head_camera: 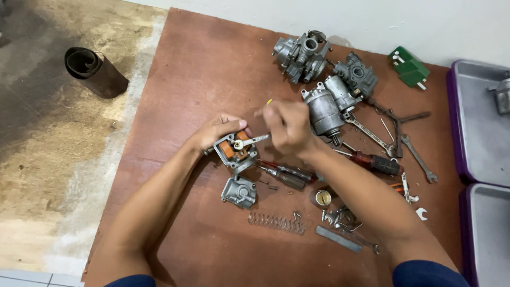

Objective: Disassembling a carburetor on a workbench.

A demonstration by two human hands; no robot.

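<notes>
My left hand grips a small metal carburetor body with orange floats showing, held just above a brown wooden board. My right hand is closed on a thin tool with a yellow tip; its metal end reaches into the carburetor body. Directly below lies a grey float bowl. A dark-handled screwdriver rests on the board under my right wrist.
Two more carburetors and a grey cylindrical motor lie at the board's far side. Wrenches, a second screwdriver, a coil spring, a flat file and small parts are scattered right. Grey trays stand at right; a dark can lies left.
</notes>
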